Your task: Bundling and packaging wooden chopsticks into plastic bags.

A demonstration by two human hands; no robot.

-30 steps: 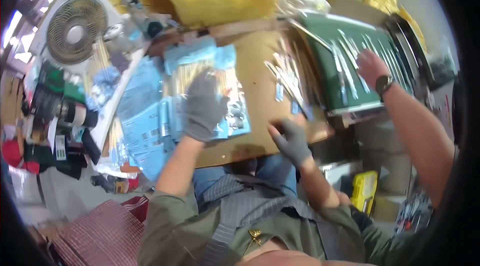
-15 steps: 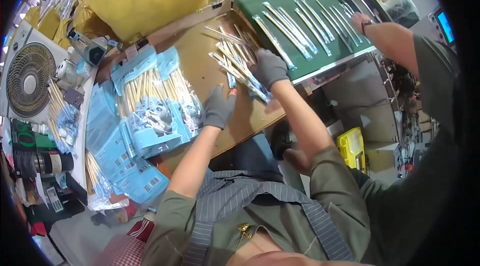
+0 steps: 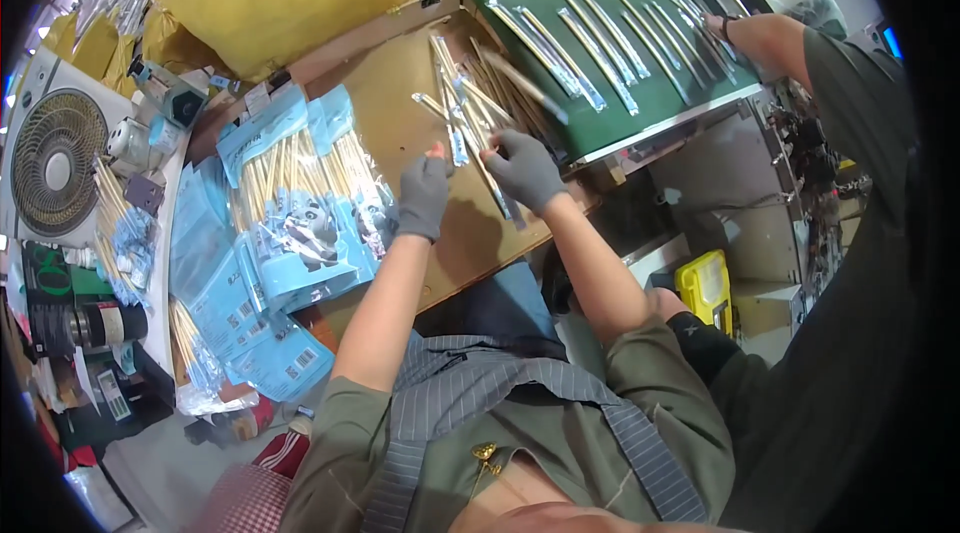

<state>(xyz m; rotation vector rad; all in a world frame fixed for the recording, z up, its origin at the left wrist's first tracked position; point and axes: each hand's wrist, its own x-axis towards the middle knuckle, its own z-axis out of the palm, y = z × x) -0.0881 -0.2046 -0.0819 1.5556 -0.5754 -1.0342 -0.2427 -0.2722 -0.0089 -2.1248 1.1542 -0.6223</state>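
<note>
Loose pairs of wrapped chopsticks (image 3: 455,123) lie crossed in a heap on the cardboard surface (image 3: 390,83). My right hand (image 3: 525,171), in a grey glove with bare fingertips, is closed at the heap's near right side. Its thumb and fingers pinch a wrapped pair of chopsticks (image 3: 498,195) that points toward me. My left hand (image 3: 424,195), gloved alike, is held up left of the heap with its fingers loosely bent and nothing visible in them. A blurred wrapped pair (image 3: 535,93) lies across the green conveyor belt's left edge.
More wrapped pairs lie on the green belt (image 3: 590,128), where another person's hand (image 3: 715,28) reaches at the far right. Blue printed bags of chopsticks (image 3: 310,223) lie at left. A fan (image 3: 60,158), yellow sacks (image 3: 290,8) and a yellow case (image 3: 705,288) stand around.
My right hand has moved slightly left and nearer to me, my left hand slightly up. The wrapped pairs on the belt have shifted left, and one now slants over its edge.
</note>
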